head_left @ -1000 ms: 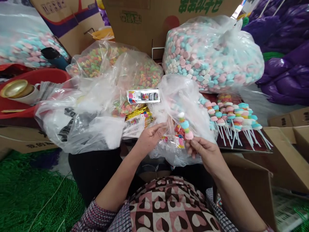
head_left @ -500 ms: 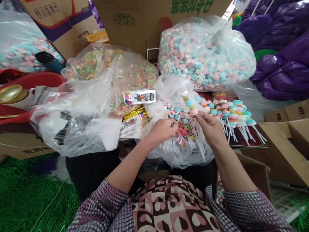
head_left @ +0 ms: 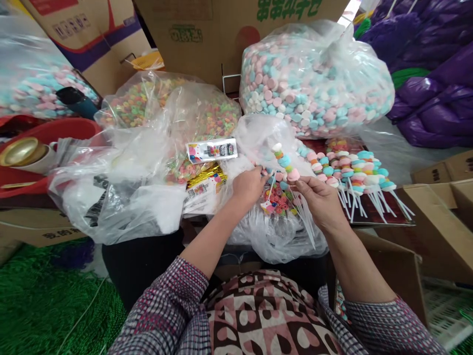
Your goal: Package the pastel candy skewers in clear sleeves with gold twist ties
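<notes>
Your left hand [head_left: 248, 186] reaches into the clear plastic bag of loose pastel sweets [head_left: 275, 217], its grip closed on something you cannot make out. Just right of it, your right hand [head_left: 320, 203] pinches the pastel candy skewer on a white stick [head_left: 284, 161], its long axis tilted, tip pointing up-left, beside the row of finished skewers [head_left: 351, 170].
</notes>
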`<action>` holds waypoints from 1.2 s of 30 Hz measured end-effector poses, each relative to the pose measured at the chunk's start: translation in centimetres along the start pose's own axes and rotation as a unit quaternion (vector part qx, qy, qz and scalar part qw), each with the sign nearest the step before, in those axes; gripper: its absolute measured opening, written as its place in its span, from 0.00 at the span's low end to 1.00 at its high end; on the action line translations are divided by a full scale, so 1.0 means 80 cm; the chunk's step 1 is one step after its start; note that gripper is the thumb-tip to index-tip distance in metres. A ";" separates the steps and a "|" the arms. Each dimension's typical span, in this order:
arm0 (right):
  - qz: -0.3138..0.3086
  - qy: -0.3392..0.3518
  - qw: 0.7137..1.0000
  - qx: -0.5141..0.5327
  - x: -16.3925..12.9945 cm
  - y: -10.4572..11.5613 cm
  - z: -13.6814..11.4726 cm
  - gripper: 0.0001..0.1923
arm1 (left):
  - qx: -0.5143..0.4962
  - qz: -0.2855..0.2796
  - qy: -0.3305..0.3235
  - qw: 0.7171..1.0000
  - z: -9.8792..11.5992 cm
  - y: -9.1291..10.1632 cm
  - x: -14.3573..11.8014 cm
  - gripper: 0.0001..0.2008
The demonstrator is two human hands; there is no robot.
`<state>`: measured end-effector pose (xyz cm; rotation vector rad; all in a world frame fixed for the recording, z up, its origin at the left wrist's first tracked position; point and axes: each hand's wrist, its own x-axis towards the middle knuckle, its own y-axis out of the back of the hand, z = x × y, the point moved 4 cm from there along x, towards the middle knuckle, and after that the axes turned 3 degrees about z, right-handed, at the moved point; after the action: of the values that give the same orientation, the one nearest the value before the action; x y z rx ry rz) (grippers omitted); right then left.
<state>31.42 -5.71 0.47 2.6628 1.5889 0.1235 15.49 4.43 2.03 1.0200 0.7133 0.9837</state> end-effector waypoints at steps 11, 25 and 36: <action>-0.005 -0.039 0.999 0.032 -0.034 -0.005 -0.018 0.12 | -0.197 0.060 -0.001 0.979 -0.024 0.004 -0.007 0.19; -0.035 -0.075 0.997 0.005 -0.067 -0.019 -0.011 0.16 | -0.600 -0.011 0.099 0.793 -0.046 0.008 -0.047 0.12; 0.017 -0.010 0.978 -0.209 -0.047 -0.017 -0.008 0.13 | -0.597 0.001 0.122 0.793 -0.051 0.011 -0.059 0.11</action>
<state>28.36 -8.37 0.85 2.3562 1.3325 0.3841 9.84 1.73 1.52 -0.2350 0.1630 1.2883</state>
